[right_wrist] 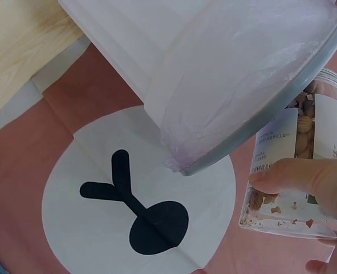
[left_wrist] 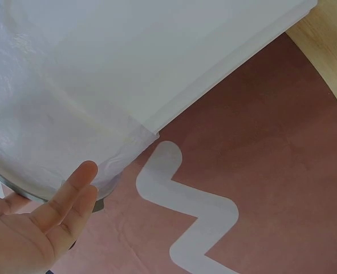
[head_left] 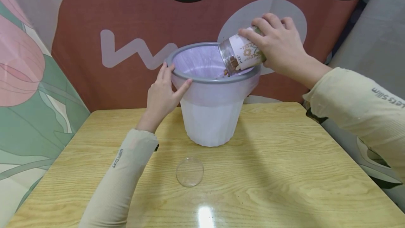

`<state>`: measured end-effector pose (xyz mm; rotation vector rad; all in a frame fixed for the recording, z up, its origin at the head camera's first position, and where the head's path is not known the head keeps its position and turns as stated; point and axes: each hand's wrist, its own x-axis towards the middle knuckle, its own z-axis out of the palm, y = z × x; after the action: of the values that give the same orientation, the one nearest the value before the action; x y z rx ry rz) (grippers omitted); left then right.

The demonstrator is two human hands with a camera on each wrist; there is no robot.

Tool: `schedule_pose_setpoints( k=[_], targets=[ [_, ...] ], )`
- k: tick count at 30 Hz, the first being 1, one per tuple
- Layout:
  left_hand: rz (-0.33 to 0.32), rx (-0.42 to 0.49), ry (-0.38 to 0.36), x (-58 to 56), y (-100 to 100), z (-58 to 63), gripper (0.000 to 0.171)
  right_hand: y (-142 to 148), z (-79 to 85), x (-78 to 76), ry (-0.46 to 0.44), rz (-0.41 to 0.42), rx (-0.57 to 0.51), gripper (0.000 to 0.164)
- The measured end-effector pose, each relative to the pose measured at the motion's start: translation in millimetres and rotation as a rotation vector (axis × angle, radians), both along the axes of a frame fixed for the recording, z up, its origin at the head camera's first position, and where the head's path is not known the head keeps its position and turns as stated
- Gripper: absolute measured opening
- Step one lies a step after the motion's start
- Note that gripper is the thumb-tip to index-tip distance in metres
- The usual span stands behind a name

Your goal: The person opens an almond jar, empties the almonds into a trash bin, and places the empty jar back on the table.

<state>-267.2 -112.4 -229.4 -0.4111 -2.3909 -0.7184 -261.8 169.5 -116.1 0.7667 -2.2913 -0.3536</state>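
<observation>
A white trash can [head_left: 211,122] with a grey rim and a thin lilac liner bag [head_left: 197,61] stands on the table. My right hand [head_left: 280,43] grips a clear plastic jar [head_left: 245,50] with a printed label, tilted mouth-down over the right side of the rim. Brown nut-like pieces [head_left: 227,72] are at the jar's mouth, and more nuts [right_wrist: 305,134] show through its wall in the right wrist view. My left hand [head_left: 162,92] rests on the can's left rim with fingers fairly straight. A round clear lid [head_left: 190,171] lies on the table in front of the can.
The wood-grain table [head_left: 284,171] spreads out around the can. Behind it hangs a red-brown cloth [head_left: 126,17] with pale and black shapes. A floral cloth [head_left: 28,80] hangs on the left, and grey fabric [head_left: 370,38] on the right.
</observation>
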Motion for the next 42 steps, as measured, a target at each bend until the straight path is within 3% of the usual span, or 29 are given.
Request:
schedule_pose_setpoints(
  k=[35,42],
  targets=[
    [-0.001,0.005,-0.007,0.4,0.5,1.0,0.076,-3.9,0.9,-2.8,0.041,0.018,0.022,0.073],
    [-0.005,0.006,-0.006,0.3,1.0,0.7,0.076,-2.4,1.0,-3.4,0.103,0.032,0.061,0.070]
  ],
)
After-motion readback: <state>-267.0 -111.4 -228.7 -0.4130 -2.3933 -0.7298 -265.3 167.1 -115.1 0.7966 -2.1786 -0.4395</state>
